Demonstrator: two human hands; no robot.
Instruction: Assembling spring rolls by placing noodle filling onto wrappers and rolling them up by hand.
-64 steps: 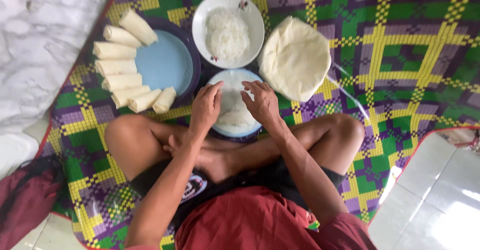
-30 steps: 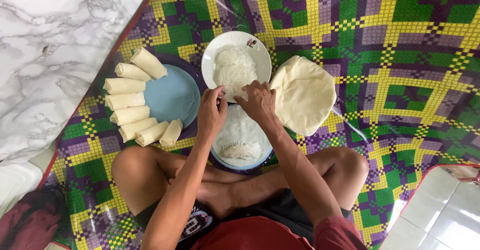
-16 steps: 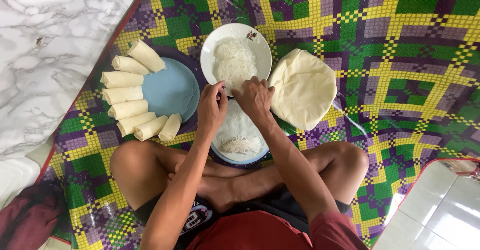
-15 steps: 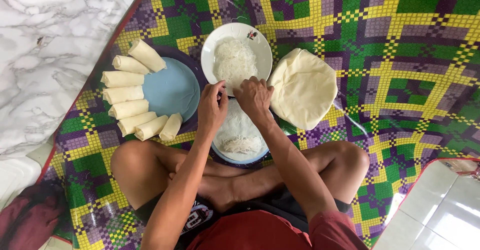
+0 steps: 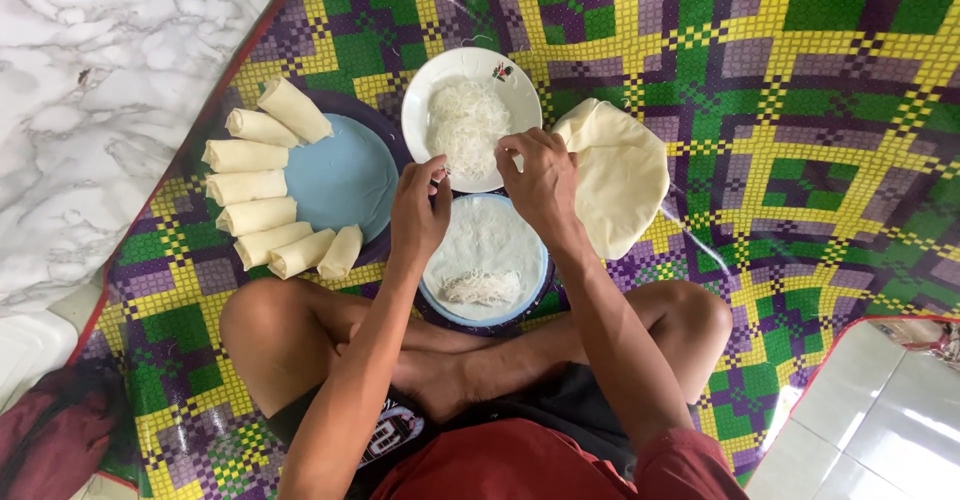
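Rolled wrappers (image 5: 262, 198) are lying around a blue plate (image 5: 340, 175). The left hand (image 5: 420, 210) is pinching near the noodle dish (image 5: 470, 120); the right hand (image 5: 540, 182), fingers curled, is hovering above a wrapper-lined plate (image 5: 485, 260); whether either is gripping noodles, I cannot tell.

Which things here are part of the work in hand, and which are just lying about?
In use: left hand, right hand, noodle plate, wrapper with noodles on the near plate, wrapper stack, rolls on the blue plate.
Lying about: mat, red cloth.

rolls (image 5: 262, 186) left, wrappers (image 5: 618, 172) right, noodle plate (image 5: 517, 88) between
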